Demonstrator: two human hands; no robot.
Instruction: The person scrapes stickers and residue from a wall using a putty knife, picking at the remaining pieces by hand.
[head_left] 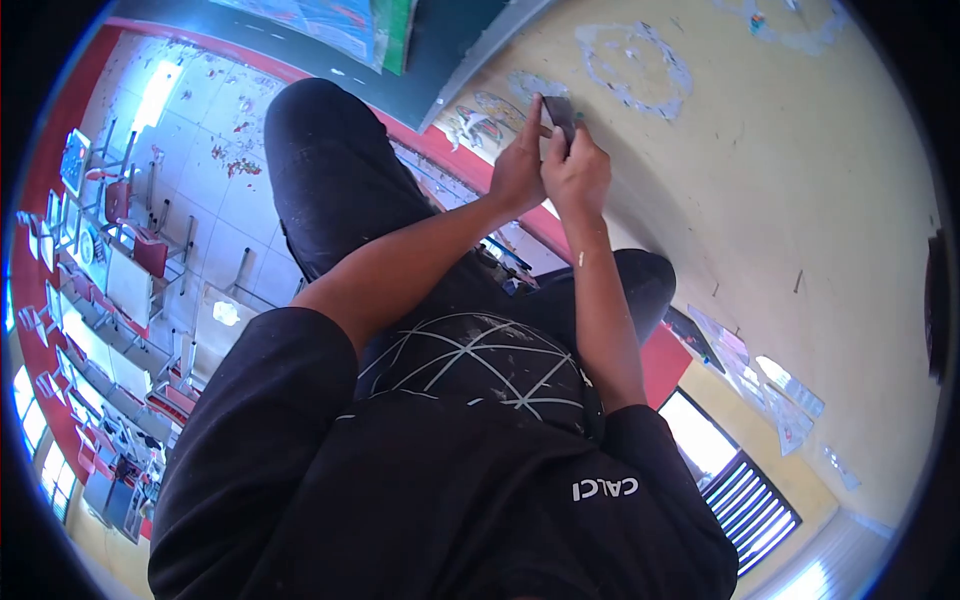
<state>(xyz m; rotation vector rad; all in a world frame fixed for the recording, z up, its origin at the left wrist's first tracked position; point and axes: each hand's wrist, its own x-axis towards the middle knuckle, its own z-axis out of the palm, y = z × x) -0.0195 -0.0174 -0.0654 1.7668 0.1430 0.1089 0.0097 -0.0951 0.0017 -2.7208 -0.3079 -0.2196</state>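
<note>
Both hands meet close to the cream wall (740, 170), around a small dark flat rectangular piece (559, 112) whose exact kind I cannot make out. My right hand (578, 175) is closed on its lower end, thumb pointing up along it. Against its left edge lies my left hand (517, 172), index finger stretched upward and the other fingers curled, partly hidden. Beside the fingertips, torn picture remnants (480, 128) cling to the wall. A ring-shaped patch of peeling residue (640, 70) sits a little further right.
A dark green board (440, 50) with a grey frame borders the wall. Scraps litter the tiled floor (225, 160) at left, near desks (130, 285) and red chairs (150, 252). Nails (799, 281) stick out of the wall. A barred window (745, 510) is at lower right.
</note>
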